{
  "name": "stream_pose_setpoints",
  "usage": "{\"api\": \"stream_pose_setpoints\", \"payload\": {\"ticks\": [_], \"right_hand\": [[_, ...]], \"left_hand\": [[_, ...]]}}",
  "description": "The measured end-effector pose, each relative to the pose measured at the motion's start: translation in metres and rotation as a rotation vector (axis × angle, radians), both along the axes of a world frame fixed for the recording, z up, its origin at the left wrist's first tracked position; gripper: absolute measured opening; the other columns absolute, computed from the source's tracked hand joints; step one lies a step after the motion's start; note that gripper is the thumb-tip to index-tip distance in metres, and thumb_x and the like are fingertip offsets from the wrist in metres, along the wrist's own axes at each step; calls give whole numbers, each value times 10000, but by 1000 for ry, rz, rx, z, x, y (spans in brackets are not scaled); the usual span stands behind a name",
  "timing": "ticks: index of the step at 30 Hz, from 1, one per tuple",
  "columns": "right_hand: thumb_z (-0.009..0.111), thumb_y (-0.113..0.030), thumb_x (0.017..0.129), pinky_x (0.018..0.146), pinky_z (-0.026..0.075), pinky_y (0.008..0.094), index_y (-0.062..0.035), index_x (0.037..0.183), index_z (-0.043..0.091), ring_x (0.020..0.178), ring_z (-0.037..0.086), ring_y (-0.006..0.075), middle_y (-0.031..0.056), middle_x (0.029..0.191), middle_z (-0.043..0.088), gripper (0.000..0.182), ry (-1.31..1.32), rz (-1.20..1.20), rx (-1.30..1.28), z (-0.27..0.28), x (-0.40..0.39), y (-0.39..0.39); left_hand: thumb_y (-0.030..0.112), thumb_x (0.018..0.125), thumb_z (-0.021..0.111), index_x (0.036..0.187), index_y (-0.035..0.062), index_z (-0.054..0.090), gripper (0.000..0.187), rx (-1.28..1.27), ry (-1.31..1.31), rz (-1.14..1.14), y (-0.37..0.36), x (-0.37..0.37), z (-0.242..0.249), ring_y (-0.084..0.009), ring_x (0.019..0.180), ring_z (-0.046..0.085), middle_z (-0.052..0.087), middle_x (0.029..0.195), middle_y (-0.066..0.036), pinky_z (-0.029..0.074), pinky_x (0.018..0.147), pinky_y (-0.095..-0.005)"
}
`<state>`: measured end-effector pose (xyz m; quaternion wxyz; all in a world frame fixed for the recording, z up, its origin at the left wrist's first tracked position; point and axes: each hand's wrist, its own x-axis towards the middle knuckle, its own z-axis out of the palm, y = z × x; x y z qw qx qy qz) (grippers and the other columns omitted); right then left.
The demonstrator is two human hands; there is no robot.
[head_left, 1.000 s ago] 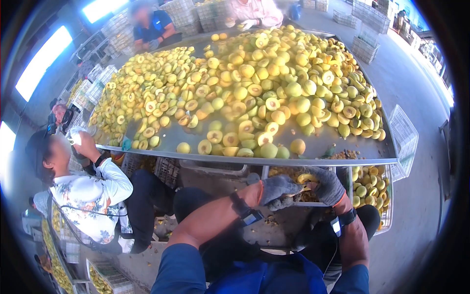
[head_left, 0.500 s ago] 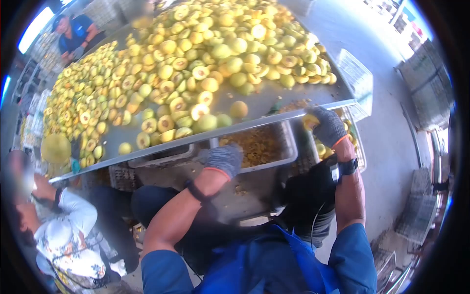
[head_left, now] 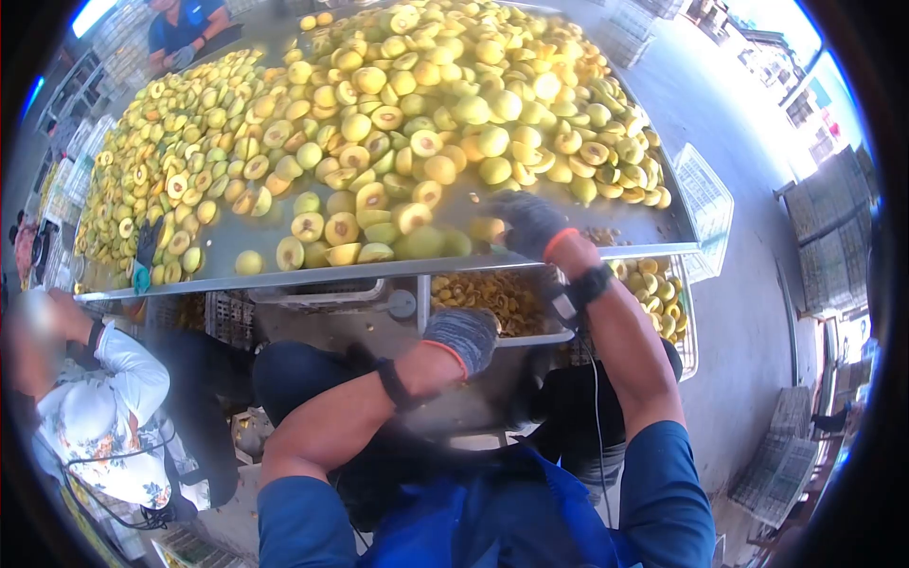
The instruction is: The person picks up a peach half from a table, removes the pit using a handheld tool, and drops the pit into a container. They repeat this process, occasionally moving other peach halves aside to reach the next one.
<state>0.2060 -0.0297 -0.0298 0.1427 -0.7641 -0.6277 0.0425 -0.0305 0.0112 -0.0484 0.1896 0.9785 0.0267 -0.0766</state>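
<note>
My right hand (head_left: 532,225), in a grey knit glove, is over the near edge of the metal table (head_left: 625,232). Motion smears its fingers, which are right at a yellow peach half (head_left: 488,229). My left hand (head_left: 466,336), gloved too, is curled closed at the near rim of a crate (head_left: 540,338) under the table edge. Whatever it holds is hidden by the glove. Brown-yellow scraps (head_left: 492,298) fill that crate. A large heap of peach halves (head_left: 379,123), many with the stone showing, covers the tabletop.
A second crate (head_left: 691,350) with peach halves stands right of my right forearm. A white basket (head_left: 705,213) is beside the table's right end. One person (head_left: 104,417) sits at my left; another (head_left: 185,33) is at the far left side. Stacked crates (head_left: 833,237) stand far right.
My right hand has moved left and up, from over the right crate with a peach half to the fruit on the table. My left hand has shifted slightly right and down. The view has shifted.
</note>
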Motion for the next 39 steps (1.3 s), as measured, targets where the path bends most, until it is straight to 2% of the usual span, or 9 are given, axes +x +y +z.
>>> {"api": "stream_pose_setpoints", "payload": {"ticks": [4,11,14,18,23,25,31,36,39], "right_hand": [[724,-146,804,980,504,384,-114,1263,671,1127,635,286,100,1243,655,463,-98,154,-170,3,-4,36],[721,-311,874,834,534,290,-66,1341,586,1015,649,168,58,1141,683,544,1644,-177,156,31,10,-25],[717,-282,874,889,526,323,-42,1301,603,1039,651,205,77,1175,677,503,-113,-66,252,10,-8,-46],[703,-156,849,1056,430,402,-42,1340,566,1141,608,294,130,1276,632,521,561,-62,155,12,-34,-60],[420,-463,1065,836,529,277,-17,1251,594,964,633,158,67,1120,655,514,1136,-138,410,-29,-43,-55],[420,-465,1063,812,531,283,-14,1236,597,908,631,155,56,1088,656,515,1896,-343,362,-6,-56,-57],[351,-426,1089,1002,479,347,9,1332,532,1093,610,190,112,1213,645,529,1976,-139,398,-30,-49,-63],[434,-260,1075,950,498,336,5,1195,589,982,622,178,83,1068,669,329,586,-220,384,-63,-43,-73],[482,-162,1051,902,514,321,11,1155,605,898,629,173,72,994,675,236,1205,-320,514,-49,-49,-69]], "left_hand": [[160,861,563,926,41,714,202,-70,39,53,12,-7,13,-377,775,701,711,841,-200,538,658,-505],[205,954,613,925,28,694,197,-418,-496,308,31,-11,39,-393,752,677,691,818,-203,523,645,-479],[155,926,682,943,20,696,136,-559,-773,341,31,-6,58,-356,723,676,689,806,-188,527,641,-431],[137,913,706,967,10,706,138,-598,-814,372,28,3,48,-333,703,673,690,806,-183,524,638,-404],[170,943,680,961,5,710,169,-565,-709,449,23,13,44,-327,687,668,695,797,-185,509,622,-409],[181,951,671,962,1,708,185,-600,-670,440,22,16,45,-330,681,665,694,787,-185,502,618,-413],[237,983,593,935,-19,673,271,-738,-610,443,12,23,49,-453,774,629,648,819,-272,458,677,-522],[171,972,629,889,-4,681,201,-589,-727,420,8,30,42,-348,656,644,666,738,-183,472,595,-434],[175,980,615,889,-3,674,208,-513,-678,384,7,32,36,-373,678,644,662,747,-194,470,602,-453]]}}
